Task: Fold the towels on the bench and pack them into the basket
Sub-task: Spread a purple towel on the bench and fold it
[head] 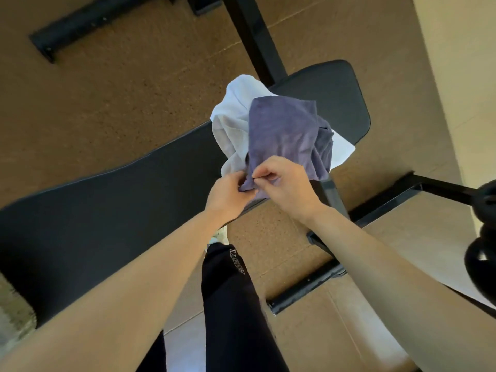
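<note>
Towels [271, 122] lie heaped at the far end of the black padded desk [107, 210], a purple towel [281, 140] over a white towel [236, 103]. The left hand [228, 196] and right hand [288, 185] both have their fingers [264, 173] curled, pinching its near corner. Speckled brown floor [120, 89] lies below and a cream wall [456, 76] stands to the right; white lettering [237, 261] on a black trouser leg [230, 304] is too blurred to read.

Seen from above, a brown speckled floor [128, 103] with a cork-like texture fills most of the view. A cream wall [456, 76] runs down the right edge. A black padded bench [107, 210] crosses the floor diagonally on a black metal frame [306, 287]. A separate black bar [88, 25] lies at upper left. Smoother, paler tan flooring [349, 334] shows at lower right. Dark rounded equipment [483, 253], blurred, sits at the right edge.
</note>
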`<state>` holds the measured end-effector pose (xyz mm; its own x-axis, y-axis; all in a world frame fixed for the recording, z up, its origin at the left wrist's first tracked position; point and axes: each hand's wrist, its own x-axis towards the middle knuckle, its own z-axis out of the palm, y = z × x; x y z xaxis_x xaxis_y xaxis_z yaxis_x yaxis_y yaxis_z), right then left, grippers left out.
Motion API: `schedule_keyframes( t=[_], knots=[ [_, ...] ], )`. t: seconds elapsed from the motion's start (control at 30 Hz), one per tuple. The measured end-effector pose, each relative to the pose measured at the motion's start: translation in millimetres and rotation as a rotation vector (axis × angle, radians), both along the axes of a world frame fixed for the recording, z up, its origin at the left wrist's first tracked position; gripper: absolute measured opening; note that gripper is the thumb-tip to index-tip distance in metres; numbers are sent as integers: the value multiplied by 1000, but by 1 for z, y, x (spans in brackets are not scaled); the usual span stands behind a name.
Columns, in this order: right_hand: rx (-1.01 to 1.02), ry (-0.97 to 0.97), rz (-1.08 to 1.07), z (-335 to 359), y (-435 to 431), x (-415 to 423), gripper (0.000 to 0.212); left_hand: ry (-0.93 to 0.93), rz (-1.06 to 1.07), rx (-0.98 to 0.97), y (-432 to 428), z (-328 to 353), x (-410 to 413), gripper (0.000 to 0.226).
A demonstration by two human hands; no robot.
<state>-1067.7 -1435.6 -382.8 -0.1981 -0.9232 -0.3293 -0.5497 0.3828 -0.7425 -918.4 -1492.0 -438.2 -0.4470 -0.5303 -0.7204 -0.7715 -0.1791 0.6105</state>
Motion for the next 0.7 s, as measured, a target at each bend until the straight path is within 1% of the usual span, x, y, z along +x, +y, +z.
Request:
schedule_keyframes(
  t=[0.03, 0.07, 0.13, 0.2, 0.23, 0.27, 0.3, 0.33, 0.4, 0.43, 0.47, 0.5, 0.57, 0.6, 0.67, 0.7],
  knots=[
    [13, 2, -18, 0, 0, -1, 17, -32, 9, 29, 0, 2, 8, 14],
    [21, 29, -80, -2, -1, -5, 22, -63, 35, 59, 0, -1, 18, 13],
    [48, 132, -315, -8, -9, -19, 34, -117, 117, 119, -1, -3, 34, 14],
    [142, 202, -556, -15, -23, -35, 46, -159, 174, 139, -1, -6, 46, 14],
    [210, 160, -613, -19, -30, -41, 51, -180, 192, 133, -1, -6, 49, 14],
    [274, 74, -646, -23, -36, -43, 54, -197, 203, 109, -1, -6, 51, 15],
    [327, -8, -665, -26, -41, -44, 52, -217, 208, 60, -2, -4, 52, 18],
    [359, -39, -678, -28, -44, -43, 44, -237, 215, -14, -3, -2, 51, 25],
    [352, 38, -692, -28, -47, -39, 25, -249, 254, -200, -6, 6, 46, 44],
    [322, 86, -690, -25, -47, -36, 19, -216, 280, -279, -8, 12, 41, 48],
    [281, 124, -681, -23, -46, -31, 17, -156, 300, -322, -11, 15, 35, 47],
    [222, 154, -663, -20, -44, -25, 16, -81, 300, -318, -14, 19, 29, 41],
    [121, 209, -606, -17, -37, -12, 16, 80, 254, -206, -20, 26, 13, 32],
    [85, 231, -562, -15, -33, -6, 16, 140, 216, -147, -22, 30, 5, 31],
    [35, 235, -475, -12, -26, 4, 14, 207, 161, -84, -22, 38, -10, 33],
    [26, 176, -456, -10, -25, 7, 12, 215, 154, -73, -22, 40, -15, 35]
  ],
)
